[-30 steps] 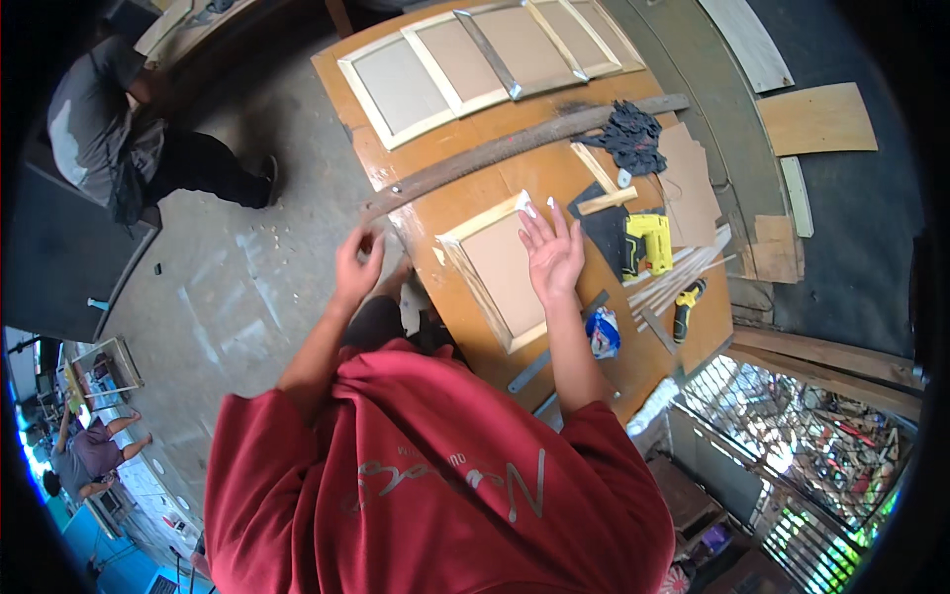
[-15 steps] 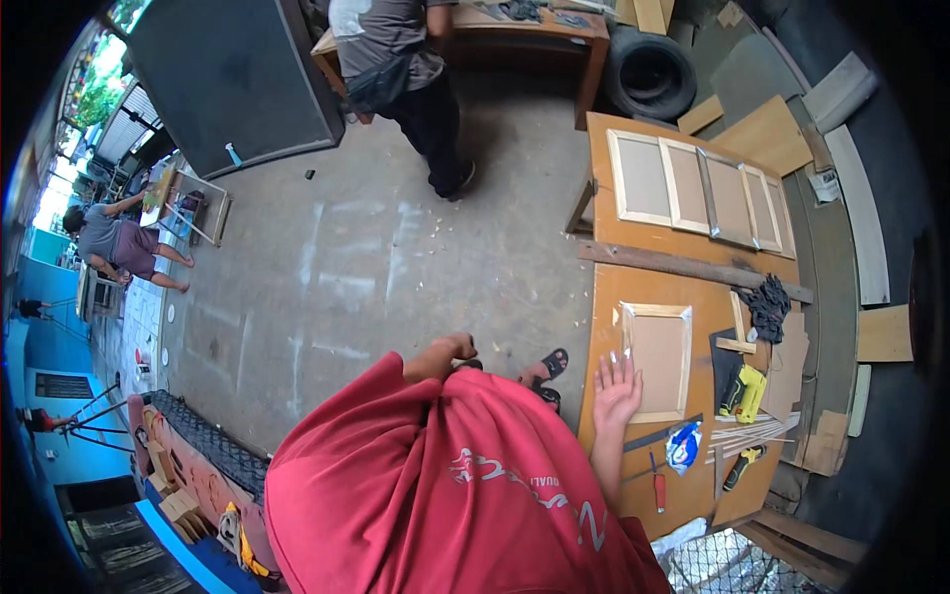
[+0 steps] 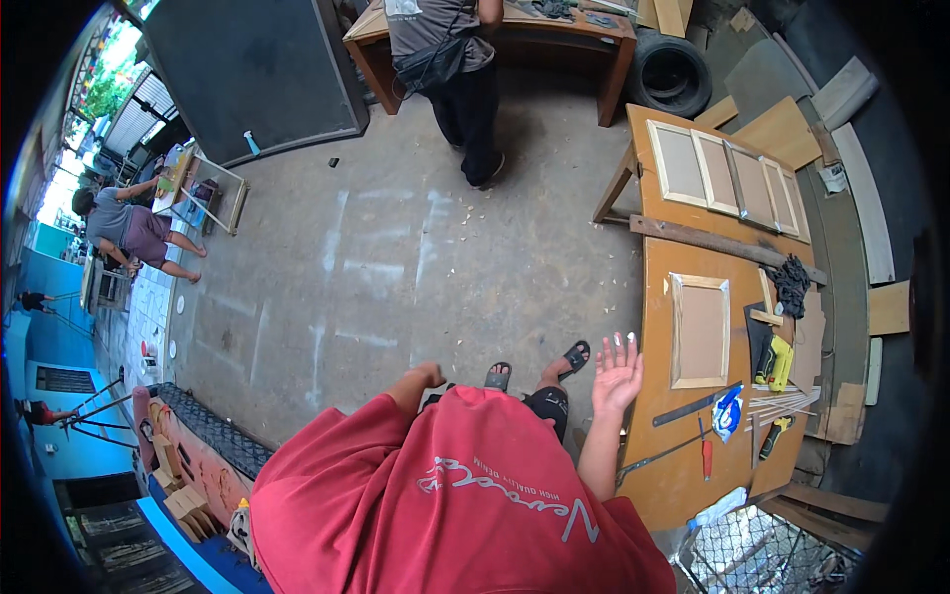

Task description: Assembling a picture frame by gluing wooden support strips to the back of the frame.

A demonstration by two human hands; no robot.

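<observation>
My right hand (image 3: pixel 617 374) is raised with fingers spread, holding nothing, just off the left edge of an orange-brown workbench (image 3: pixel 683 465). A small wood-framed panel (image 3: pixel 700 330) lies on the bench right of that hand. My left hand (image 3: pixel 427 375) shows only as knuckles above my red shirt's shoulder, over the concrete floor; its fingers are hidden. My sandalled feet (image 3: pixel 539 368) stand between the two hands.
On the bench lie a yellow drill (image 3: pixel 777 361), a blue bag (image 3: pixel 727 411), a red-handled screwdriver (image 3: pixel 706 455), a long timber (image 3: pixel 722 243), a black cloth (image 3: pixel 792 282) and a row of framed panels (image 3: pixel 732 178). A person (image 3: pixel 445 59) stands at a far table beside a tyre (image 3: pixel 668 74). Another person (image 3: pixel 129 233) bends at the left.
The view has swung away from the bench toward the open floor. Both hands have come off the framed panel; the right one now hangs in the air beside the bench.
</observation>
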